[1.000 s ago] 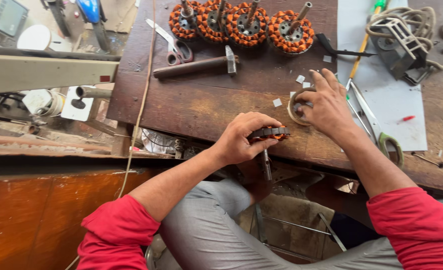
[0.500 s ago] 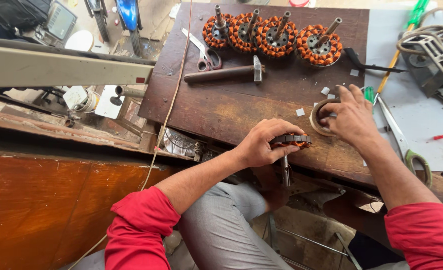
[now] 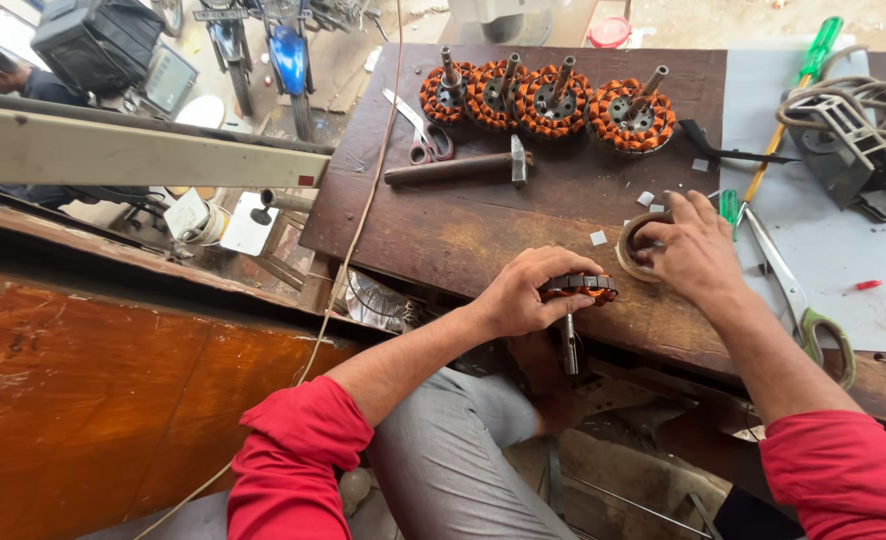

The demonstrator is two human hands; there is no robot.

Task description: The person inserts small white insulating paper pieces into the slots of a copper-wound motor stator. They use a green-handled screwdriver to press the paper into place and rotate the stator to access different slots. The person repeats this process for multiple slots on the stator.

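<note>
My left hand [image 3: 533, 290] grips a copper-wound motor stator [image 3: 585, 286] at the near edge of the wooden workbench [image 3: 483, 225], its metal shaft [image 3: 569, 345] hanging down over the edge. My right hand [image 3: 693, 250] rests on a roll of brown tape [image 3: 635, 245] lying flat on the bench, fingers curled on and into its ring. Small white paper squares [image 3: 599, 238] lie near the tape.
Several wound stators [image 3: 553, 100] stand in a row at the bench's far side. A hammer [image 3: 463, 166] and scissors [image 3: 421, 130] lie left of centre. Green-handled scissors [image 3: 798, 300], screwdrivers [image 3: 793, 100], a cable coil [image 3: 853, 120] sit on a grey sheet at right.
The view has shifted, so the bench sits further right and lower. My left hand keeps its grip on the stator; my right hand stays on the tape roll.
</note>
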